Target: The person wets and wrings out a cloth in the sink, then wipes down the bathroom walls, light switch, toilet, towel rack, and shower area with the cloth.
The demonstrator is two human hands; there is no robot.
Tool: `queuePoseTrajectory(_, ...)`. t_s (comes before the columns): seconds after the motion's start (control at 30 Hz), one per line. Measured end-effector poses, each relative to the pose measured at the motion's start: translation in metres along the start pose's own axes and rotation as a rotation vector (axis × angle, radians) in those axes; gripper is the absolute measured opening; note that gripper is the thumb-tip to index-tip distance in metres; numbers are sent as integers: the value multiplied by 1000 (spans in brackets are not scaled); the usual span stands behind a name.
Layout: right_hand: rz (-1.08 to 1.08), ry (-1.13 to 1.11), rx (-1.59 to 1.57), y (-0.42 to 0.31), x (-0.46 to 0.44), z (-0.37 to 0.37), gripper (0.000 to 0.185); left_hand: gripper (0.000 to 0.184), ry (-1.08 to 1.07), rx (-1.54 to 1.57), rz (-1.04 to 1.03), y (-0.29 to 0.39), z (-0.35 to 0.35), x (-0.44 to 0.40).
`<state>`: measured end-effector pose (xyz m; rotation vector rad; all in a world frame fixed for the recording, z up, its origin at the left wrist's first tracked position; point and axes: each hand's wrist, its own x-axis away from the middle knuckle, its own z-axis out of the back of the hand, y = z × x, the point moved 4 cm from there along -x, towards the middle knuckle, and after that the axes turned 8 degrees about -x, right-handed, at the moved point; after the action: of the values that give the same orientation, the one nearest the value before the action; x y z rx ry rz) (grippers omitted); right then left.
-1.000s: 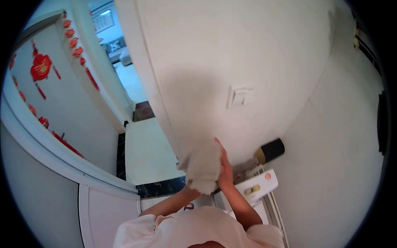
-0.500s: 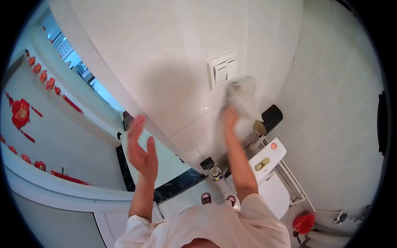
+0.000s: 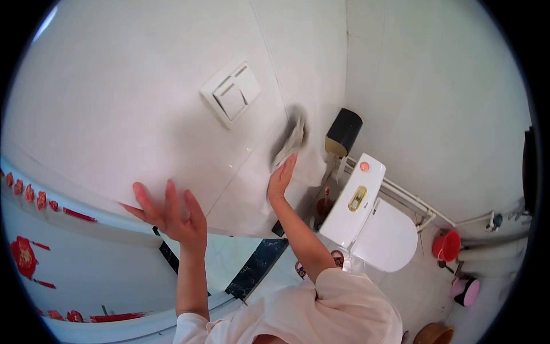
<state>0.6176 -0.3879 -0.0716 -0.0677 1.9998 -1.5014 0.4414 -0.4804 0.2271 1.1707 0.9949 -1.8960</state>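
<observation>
A pale cloth is bunched against the tiled wall, below and right of a white double light switch. My right hand presses on it from the left, the fingers reaching onto the fabric; part of the grip is hidden. My left hand is raised near the wall with fingers spread, and nothing is in it. It lies below and left of the switch.
A black-and-tan holder is on the wall at the corner, above a white toilet. A red bucket stands by white pipes. Red hanging ornaments decorate the left side, beyond a dark doorsill.
My view has turned right. The cloth and my right hand have moved farther from the switch, down and right along the wall. My left hand has spread its fingers.
</observation>
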Motion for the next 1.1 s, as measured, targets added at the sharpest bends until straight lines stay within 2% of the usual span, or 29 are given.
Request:
queuePoseTrajectory(0.07, -359, 157, -73, 32, 30, 18, 51, 32, 55, 29, 19, 0, -1, 2)
queuePoseTrajectory(0.13, -533, 127, 54, 47, 97, 23, 32, 31, 101, 79, 42, 0, 0, 3)
queuePoseTrajectory(0.2, -631, -88, -91, -2, 125, 29, 28, 31, 132, 158, 59, 0, 5, 6)
queuePoseTrajectory(0.23, -521, -122, -156, -28, 123, 24, 27, 26, 204, 169, 6, 3, 8, 10)
queuePoseTrajectory(0.27, -411, -156, -215, -53, 119, 23, 26, 24, 149, 197, -36, 7, 7, 15)
queuePoseTrajectory(0.33, 11, -284, -122, -126, 61, 29, 23, 19, 29, 247, -117, 15, 7, 26)
queuePoseTrajectory(0.4, -136, -547, 85, -93, 20, 10, 24, 18, -43, 229, -109, 28, -5, 26)
queuePoseTrajectory(0.47, 213, -54, 8, -62, -48, 3, 33, 18, -60, 256, -173, 37, -16, 23)
queuePoseTrajectory(0.53, -23, -64, -131, -21, -118, 9, 27, 16, -84, 285, -135, 40, -19, 20)
queuePoseTrajectory(0.6, -215, -11, -99, 9, -141, 30, 24, 13, -113, 320, -90, 42, -17, 12)
queuePoseTrajectory(0.67, -306, 42, 63, 64, -112, 34, 28, 10, -88, 294, -112, 41, -10, 7)
queuePoseTrajectory(0.7, -256, 95, 51, 53, -91, 35, 32, 9, -72, 282, -117, 40, -8, 6)
queuePoseTrajectory(0.73, -131, 80, 82, 41, -71, 32, 33, 9, -44, 253, -120, 38, -7, 5)
queuePoseTrajectory(0.77, -344, -172, -6, 36, -57, 28, 29, 9, -27, 225, -97, 35, -6, 2)
queuePoseTrajectory(0.8, -191, -193, 49, -14, -65, 32, 21, 9, -11, 198, -77, 33, -6, -1)
queuePoseTrajectory(0.83, -205, -244, -147, -49, -85, 25, 16, 13, -18, 172, -19, 30, -6, -2)
queuePoseTrajectory(0.87, 416, -41, -71, -104, -119, 27, 18, 19, -28, 147, 38, 27, -7, 0)
queuePoseTrajectory(0.93, 518, -160, 165, -101, -184, 2, 14, 21, -38, 68, -42, 29, -11, 2)
queuePoseTrajectory(1.0, 213, -250, 220, -105, -274, -11, 19, 22, -54, -10, -97, 32, -18, 5)
queuePoseTrajectory(1.03, 293, -112, 297, -79, -316, -13, 33, 23, -39, -17, -91, 34, -20, 3)
queuePoseTrajectory(1.07, 354, 178, -104, -58, -352, -9, 47, 21, -41, -26, -104, 37, -22, 0)
queuePoseTrajectory(1.1, 146, 106, -165, -39, -368, 5, 54, 19, -45, -36, -116, 39, -22, -3)
